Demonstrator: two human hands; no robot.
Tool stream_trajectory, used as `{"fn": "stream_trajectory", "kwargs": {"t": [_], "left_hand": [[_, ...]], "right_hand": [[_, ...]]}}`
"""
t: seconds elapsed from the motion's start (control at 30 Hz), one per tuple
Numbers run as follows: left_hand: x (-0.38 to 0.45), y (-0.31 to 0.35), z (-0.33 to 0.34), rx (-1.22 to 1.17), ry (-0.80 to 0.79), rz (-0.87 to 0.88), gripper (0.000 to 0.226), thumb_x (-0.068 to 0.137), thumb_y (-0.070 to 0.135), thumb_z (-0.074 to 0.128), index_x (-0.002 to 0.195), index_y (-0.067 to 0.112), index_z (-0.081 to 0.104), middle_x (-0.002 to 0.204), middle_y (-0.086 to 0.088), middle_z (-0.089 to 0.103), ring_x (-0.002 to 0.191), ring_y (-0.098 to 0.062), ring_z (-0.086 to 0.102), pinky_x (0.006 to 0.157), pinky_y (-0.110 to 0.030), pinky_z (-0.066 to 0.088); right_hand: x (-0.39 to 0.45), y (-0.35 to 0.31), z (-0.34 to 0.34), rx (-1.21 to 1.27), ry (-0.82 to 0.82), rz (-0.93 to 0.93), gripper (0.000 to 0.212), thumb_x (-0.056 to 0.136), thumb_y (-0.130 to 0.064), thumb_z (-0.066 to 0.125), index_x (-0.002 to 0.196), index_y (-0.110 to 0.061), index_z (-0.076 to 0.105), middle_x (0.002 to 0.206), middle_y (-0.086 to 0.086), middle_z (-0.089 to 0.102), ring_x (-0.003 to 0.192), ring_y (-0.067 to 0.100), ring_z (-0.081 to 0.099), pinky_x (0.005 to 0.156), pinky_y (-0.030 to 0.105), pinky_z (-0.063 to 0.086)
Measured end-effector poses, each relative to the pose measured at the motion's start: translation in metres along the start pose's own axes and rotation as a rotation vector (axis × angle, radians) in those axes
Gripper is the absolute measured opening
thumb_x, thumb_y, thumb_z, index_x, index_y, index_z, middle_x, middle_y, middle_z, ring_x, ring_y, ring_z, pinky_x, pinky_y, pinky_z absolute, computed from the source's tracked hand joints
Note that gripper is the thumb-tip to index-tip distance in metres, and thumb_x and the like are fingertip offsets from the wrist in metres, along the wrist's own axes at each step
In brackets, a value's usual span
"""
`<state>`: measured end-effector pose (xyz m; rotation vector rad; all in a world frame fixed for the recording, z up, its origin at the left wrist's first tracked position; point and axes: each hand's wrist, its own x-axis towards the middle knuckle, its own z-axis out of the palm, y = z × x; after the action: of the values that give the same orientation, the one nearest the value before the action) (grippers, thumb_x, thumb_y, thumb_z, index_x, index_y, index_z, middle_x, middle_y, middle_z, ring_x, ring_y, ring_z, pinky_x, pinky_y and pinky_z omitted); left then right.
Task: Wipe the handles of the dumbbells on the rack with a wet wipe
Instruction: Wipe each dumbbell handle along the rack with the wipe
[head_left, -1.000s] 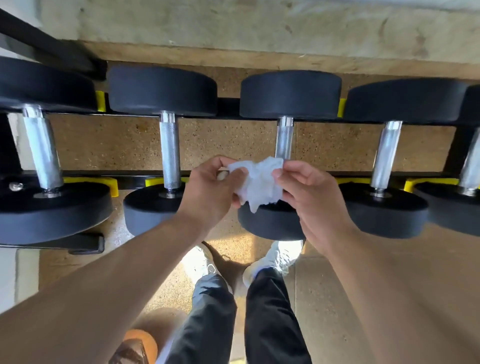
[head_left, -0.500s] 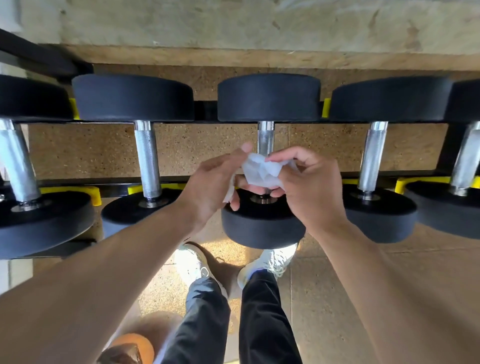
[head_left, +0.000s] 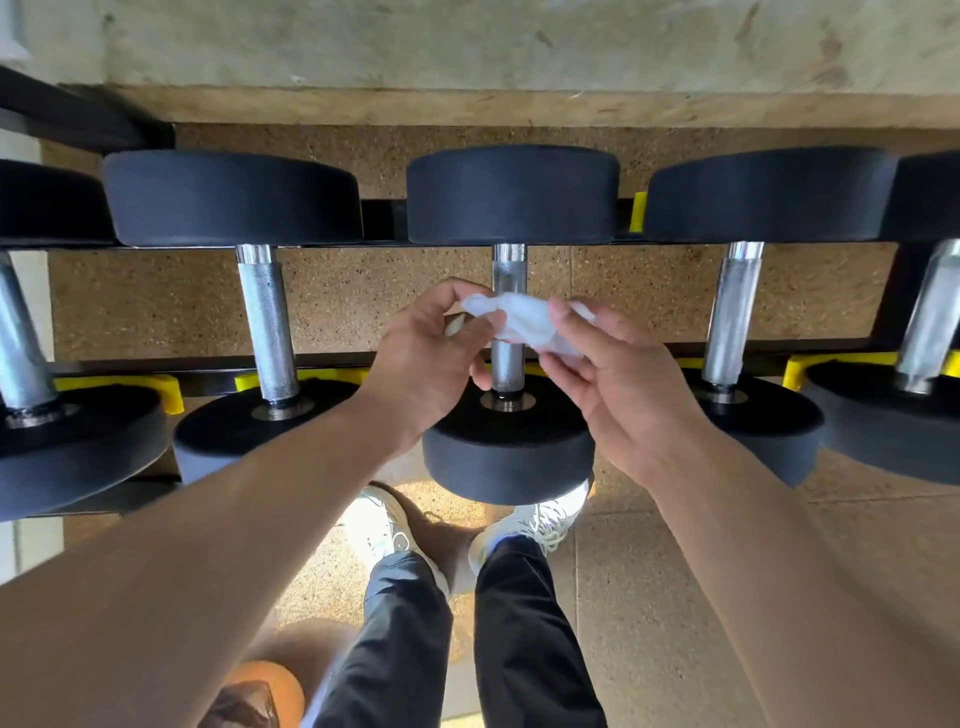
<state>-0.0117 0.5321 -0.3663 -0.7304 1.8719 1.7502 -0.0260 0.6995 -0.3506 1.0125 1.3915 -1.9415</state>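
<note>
Both the left hand (head_left: 423, 358) and right hand (head_left: 615, 374) pinch the limp, soggy wipe (head_left: 524, 319) over the middle dumbbell's handle (head_left: 508, 371), so I'd wrap it round that grippy knurled steel.

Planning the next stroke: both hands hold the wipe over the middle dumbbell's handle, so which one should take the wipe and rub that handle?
Probably the right hand. Most of the wet wipe bunches against its fingers, over the handle. The left hand pinches only an end.
</note>
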Motion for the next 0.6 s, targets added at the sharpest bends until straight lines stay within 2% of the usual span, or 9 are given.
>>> {"fn": "stream_trajectory", "kwargs": {"t": [0.07, 0.13, 0.2, 0.27, 0.33, 0.4, 0.47, 0.53, 0.6], "left_hand": [[0.004, 0.002, 0.005, -0.026, 0.039, 0.006, 0.006, 0.098, 0.019, 0.064, 0.093, 0.021, 0.062, 0.066, 0.010, 0.064, 0.049, -0.009, 0.058, 0.051, -0.014, 0.041], [0.013, 0.003, 0.009, -0.051, 0.141, -0.006, 0.007, 0.096, 0.024, 0.068, 0.093, 0.021, 0.062, 0.075, 0.010, 0.068, 0.051, -0.007, 0.060, 0.050, -0.015, 0.044], [0.024, 0.006, 0.014, -0.073, 0.279, -0.039, 0.012, 0.093, 0.030, 0.072, 0.093, 0.023, 0.062, 0.079, 0.007, 0.068, 0.048, -0.003, 0.059, 0.044, -0.014, 0.043], [0.036, 0.011, 0.019, -0.102, 0.385, -0.079, 0.015, 0.090, 0.032, 0.074, 0.093, 0.021, 0.063, 0.082, 0.005, 0.069, 0.043, 0.001, 0.055, 0.042, -0.011, 0.041], [0.045, 0.013, 0.023, -0.118, 0.432, -0.079, 0.016, 0.090, 0.030, 0.075, 0.086, 0.019, 0.064, 0.079, 0.005, 0.068, 0.040, 0.003, 0.054, 0.041, -0.010, 0.040], [0.049, 0.011, 0.024, -0.106, 0.450, -0.073, 0.018, 0.088, 0.030, 0.076, 0.083, 0.016, 0.065, 0.081, 0.000, 0.069, 0.040, 0.001, 0.054, 0.042, -0.012, 0.040], [0.048, 0.006, 0.022, -0.100, 0.463, -0.086, 0.021, 0.087, 0.033, 0.078, 0.087, 0.013, 0.069, 0.085, -0.004, 0.070, 0.041, -0.002, 0.056, 0.044, -0.016, 0.043], [0.049, 0.002, 0.018, -0.090, 0.455, -0.122, 0.023, 0.087, 0.036, 0.077, 0.090, 0.013, 0.071, 0.083, -0.004, 0.068, 0.048, -0.006, 0.060, 0.049, -0.025, 0.051], [0.048, -0.006, 0.014, -0.033, 0.455, -0.137, 0.023, 0.086, 0.040, 0.075, 0.092, 0.018, 0.072, 0.089, -0.002, 0.070, 0.063, -0.013, 0.064, 0.056, -0.033, 0.056]], "right_hand": [[0.010, -0.002, 0.010, -0.030, 0.058, -0.031, 0.040, 0.084, -0.011, 0.078, 0.121, -0.009, 0.065, 0.117, 0.005, 0.072, 0.105, 0.014, 0.071, 0.090, 0.026, 0.058], [0.023, -0.004, 0.023, -0.041, 0.183, -0.112, 0.031, 0.083, -0.008, 0.080, 0.110, -0.011, 0.065, 0.110, 0.003, 0.072, 0.099, 0.014, 0.071, 0.079, 0.021, 0.059], [0.040, -0.001, 0.038, -0.041, 0.310, -0.207, 0.029, 0.079, -0.009, 0.084, 0.093, -0.014, 0.059, 0.097, 0.002, 0.071, 0.085, 0.010, 0.071, 0.069, 0.017, 0.057], [0.056, 0.007, 0.046, -0.098, 0.423, -0.339, 0.032, 0.078, -0.012, 0.086, 0.082, -0.016, 0.055, 0.088, 0.004, 0.074, 0.076, 0.008, 0.073, 0.066, 0.019, 0.056], [0.063, 0.016, 0.050, -0.231, 0.529, -0.447, 0.022, 0.081, -0.023, 0.084, 0.082, -0.019, 0.063, 0.094, 0.007, 0.073, 0.084, 0.012, 0.073, 0.067, 0.019, 0.054], [0.057, 0.029, 0.052, -0.397, 0.608, -0.514, 0.014, 0.087, -0.037, 0.077, 0.093, -0.025, 0.075, 0.106, 0.000, 0.068, 0.098, 0.015, 0.067, 0.076, 0.022, 0.052], [0.046, 0.044, 0.056, -0.477, 0.496, -0.559, 0.027, 0.091, -0.046, 0.069, 0.108, -0.026, 0.076, 0.108, -0.004, 0.070, 0.101, 0.013, 0.066, 0.084, 0.029, 0.054], [0.042, 0.052, 0.063, -0.572, 0.364, -0.557, 0.043, 0.089, -0.058, 0.061, 0.115, -0.027, 0.073, 0.105, -0.006, 0.073, 0.099, 0.014, 0.067, 0.085, 0.036, 0.056], [0.048, 0.048, 0.068, -0.675, 0.354, -0.540, 0.049, 0.086, -0.062, 0.060, 0.116, -0.026, 0.070, 0.101, -0.008, 0.073, 0.098, 0.017, 0.067, 0.086, 0.041, 0.055]]}}
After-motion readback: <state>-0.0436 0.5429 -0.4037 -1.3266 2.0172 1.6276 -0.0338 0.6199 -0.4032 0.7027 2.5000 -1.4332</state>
